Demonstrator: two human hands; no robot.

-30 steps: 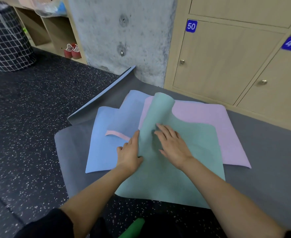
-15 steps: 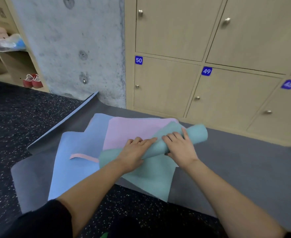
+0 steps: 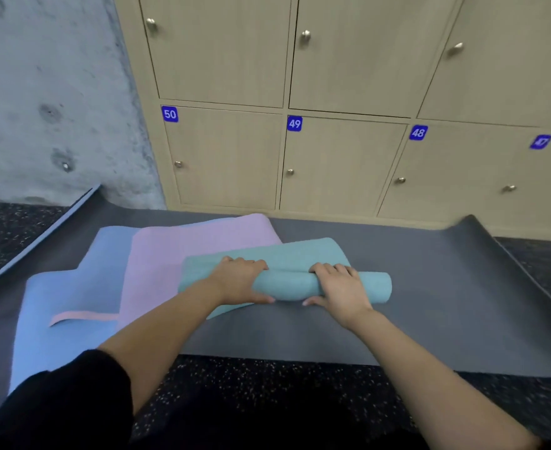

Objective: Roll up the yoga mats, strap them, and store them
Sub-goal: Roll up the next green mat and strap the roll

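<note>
Rising at the far left is a rough concrete pillar (image 3: 53, 92), with speckled black flooring (image 3: 267, 384) at its foot and along the near edge. A large dark grey mat (image 3: 430, 303) spreads across the floor, its left and right edges curling upward. On its left part lies a blue mat (image 3: 66, 306), flat, with a narrow pink strip (image 3: 82, 317) resting across it. A lilac mat (image 3: 183, 251) overlaps the blue one on its right side and reaches toward the far edge of the grey mat.

On top of the lilac mat and the grey mat sits the teal yoga mat (image 3: 287, 284), partly rolled into a tube that runs left to right, with an unrolled flap lying flat beyond it. The left hand (image 3: 241, 280) grips the tube near its left end, fingers curled over the top and thumb on the near side. The right hand (image 3: 339, 290) grips it the same way further right, apart from the left hand; the tube's right end sticks out past it.

Behind, wooden lockers (image 3: 332, 157) carry blue number tags 50, 49 and 48, plus one too blurred to read.
</note>
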